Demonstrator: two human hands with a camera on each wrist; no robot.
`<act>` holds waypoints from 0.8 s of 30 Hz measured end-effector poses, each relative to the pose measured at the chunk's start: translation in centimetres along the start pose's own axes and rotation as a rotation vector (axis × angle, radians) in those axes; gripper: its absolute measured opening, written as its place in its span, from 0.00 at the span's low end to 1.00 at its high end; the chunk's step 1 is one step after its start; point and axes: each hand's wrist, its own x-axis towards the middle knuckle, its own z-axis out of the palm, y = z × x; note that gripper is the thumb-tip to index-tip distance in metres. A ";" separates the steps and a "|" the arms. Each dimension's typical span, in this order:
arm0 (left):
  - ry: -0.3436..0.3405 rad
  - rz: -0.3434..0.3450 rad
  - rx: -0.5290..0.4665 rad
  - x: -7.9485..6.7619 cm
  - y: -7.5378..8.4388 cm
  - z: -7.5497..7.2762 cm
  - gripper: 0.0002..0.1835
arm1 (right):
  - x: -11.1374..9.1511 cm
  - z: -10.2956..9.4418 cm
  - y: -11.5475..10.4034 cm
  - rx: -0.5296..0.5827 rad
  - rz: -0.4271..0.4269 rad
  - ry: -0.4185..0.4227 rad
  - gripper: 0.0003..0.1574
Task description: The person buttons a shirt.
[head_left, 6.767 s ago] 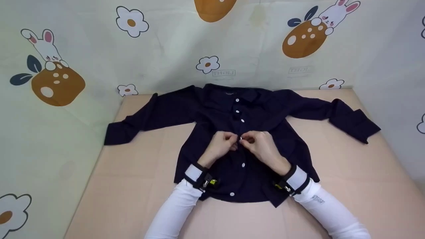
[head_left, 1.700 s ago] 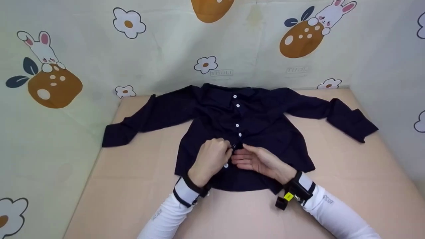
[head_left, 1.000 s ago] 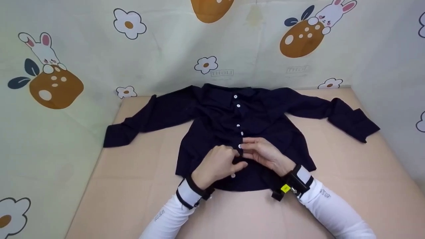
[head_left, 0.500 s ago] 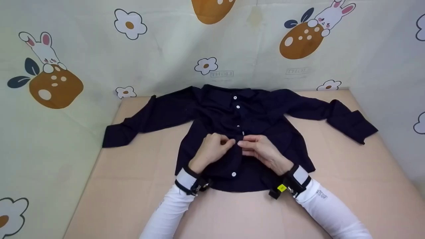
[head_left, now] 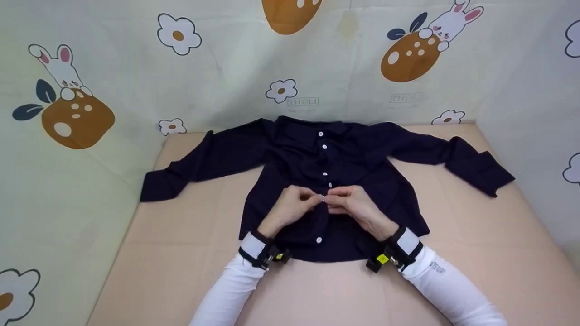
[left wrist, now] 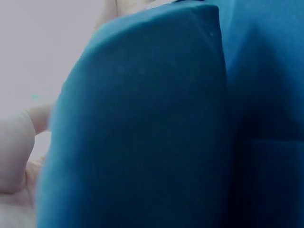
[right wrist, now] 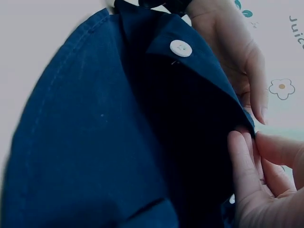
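A dark navy long-sleeved shirt (head_left: 299, 158) lies front up with its sleeves spread. White buttons run down its front; the lowest button (head_left: 319, 240) shows below the hands, and a white button (right wrist: 181, 48) shows on a lifted front edge in the right wrist view. My left hand (head_left: 292, 206) pinches the front edge from the left, its fingertips at a small white button (head_left: 323, 198). Facing it, my right hand (head_left: 360, 208) pinches the same edge from the right, thumb and fingers on the cloth. Raised cloth hides most of the left hand in the left wrist view.
The shirt lies on a pale peach table (head_left: 190, 253), its collar close to the back wall (head_left: 235, 68). Light printed sheets with bunnies and flowers enclose the back and both sides. Each wrist wears a strapped camera, such as the right-hand wrist camera (head_left: 375, 262).
The hands have worked lower on the shirt front. Within the last second, my left hand rose from beside the lower front and brought its fingertips against the right hand's, where a button now shows.
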 end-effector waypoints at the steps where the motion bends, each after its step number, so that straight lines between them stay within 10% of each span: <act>1: 0.007 0.002 0.016 0.0 0.0 0.1 0.12 | 0.0 0.0 0.0 -0.019 -0.005 0.000 0.12; 9: 0.039 -0.002 0.044 0.0 0.1 0.1 0.09 | -0.3 -1.8 -1.9 -0.211 -0.130 -0.009 0.21; 18: 0.033 -0.045 0.026 0.0 -0.1 -0.1 0.09 | -3.3 -3.4 -3.6 -1.250 -0.509 0.087 0.15; 24: 0.043 -0.024 0.039 0.0 0.0 -0.1 0.09 | -4.2 -2.2 -1.8 -1.493 -0.522 0.053 0.14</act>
